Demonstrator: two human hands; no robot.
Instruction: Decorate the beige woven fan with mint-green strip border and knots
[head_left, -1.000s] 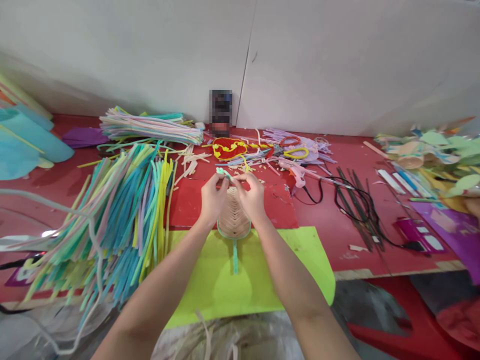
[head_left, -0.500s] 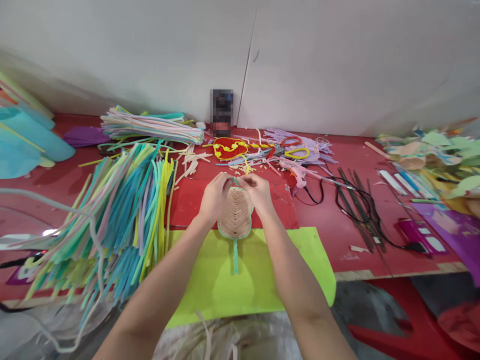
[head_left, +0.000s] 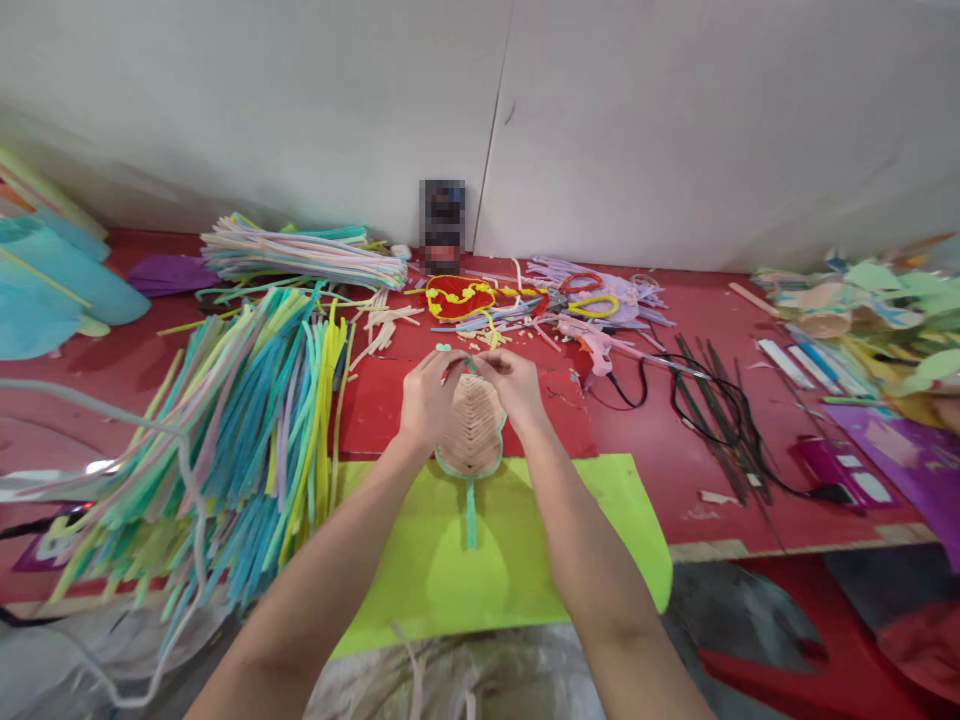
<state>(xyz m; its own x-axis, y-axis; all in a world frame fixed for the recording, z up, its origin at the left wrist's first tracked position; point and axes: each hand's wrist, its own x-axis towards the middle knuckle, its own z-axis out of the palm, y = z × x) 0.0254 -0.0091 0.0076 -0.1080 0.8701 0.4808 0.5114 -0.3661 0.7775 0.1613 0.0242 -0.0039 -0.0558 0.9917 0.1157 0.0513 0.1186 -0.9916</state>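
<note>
A rounded fan (head_left: 469, 432), bumpy tan with a thin green edge, is partly over the flat yellow sheet (head_left: 420, 565). The left hand (head_left: 427, 398) and right hand (head_left: 517, 390) pinch its green tip, grip narrow.

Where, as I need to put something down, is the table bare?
Bare red tabletop shows between the red sheet and the dark sticks. Another patch lies at the back, between the lilac strips and pale green shapes. Crowded: the left, under the strip bundle; around the scissors; and the middle, where left hand and right hand are at the woven piece.
</note>
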